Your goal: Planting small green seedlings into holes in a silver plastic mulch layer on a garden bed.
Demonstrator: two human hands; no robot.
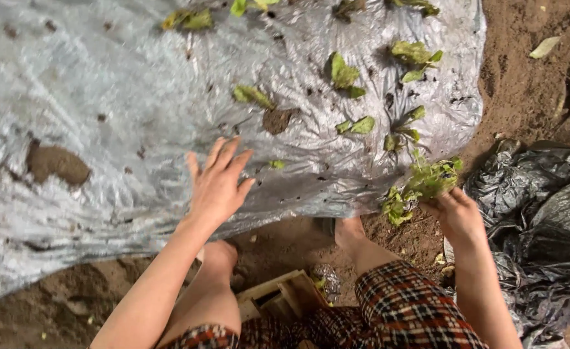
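Note:
My left hand hovers with fingers spread over the silver plastic mulch sheet, holding nothing. My right hand grips a bunch of small green seedlings at the sheet's right edge. Several seedlings stand in holes in the sheet, such as one near the top middle and another below it. A bare soil hole lies just beyond my left fingertips.
Black plastic sheeting is crumpled on the bare soil at the right. My knees in plaid fabric and bare feet are below, with a small wooden stool between them. A patch of soil shows at the left.

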